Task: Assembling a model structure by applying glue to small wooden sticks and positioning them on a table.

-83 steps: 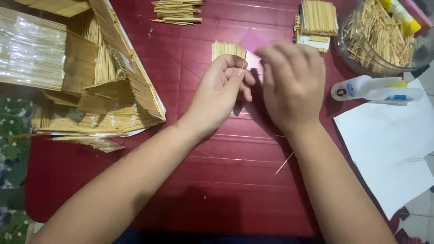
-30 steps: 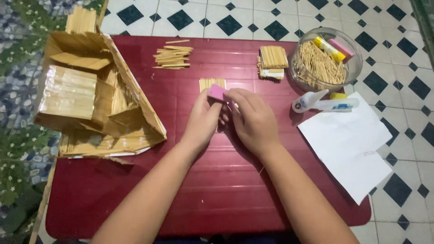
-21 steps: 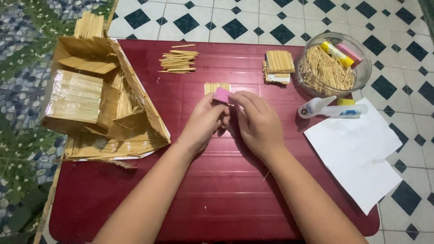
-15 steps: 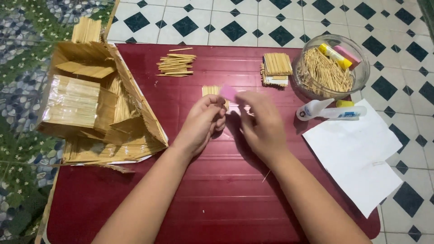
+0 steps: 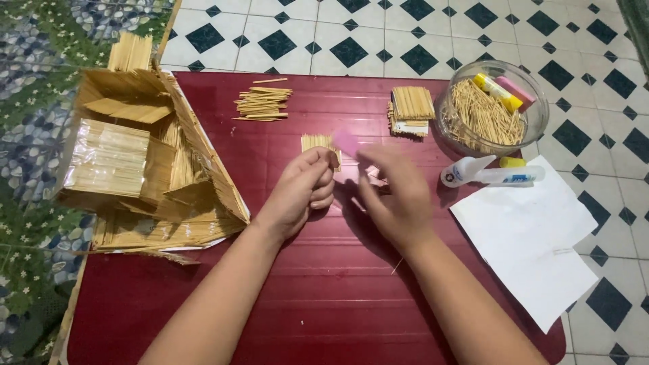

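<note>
My left hand point(image 5: 303, 192) rests on the red table point(image 5: 324, 297) and pinches a small flat panel of thin wooden sticks point(image 5: 316, 142) at its lower edge. A small pink block point(image 5: 347, 141) lies against the panel's right end, at the fingertips of my right hand point(image 5: 400, 197). That hand is blurred by motion and seems to grip the block. My hands are close together near the table's middle.
A model house of sticks point(image 5: 152, 165) fills the table's left side. At the back lie a loose stick pile point(image 5: 263, 103) and stacked stick panels point(image 5: 411, 108). A glass bowl of sticks point(image 5: 490, 111), a glue bottle point(image 5: 490, 176) and white paper point(image 5: 534, 236) lie right.
The view pulled back from close-up to the whole table. Both hands stayed at the small panel; the right hand now blurs, shifting slightly right and toward me.
</note>
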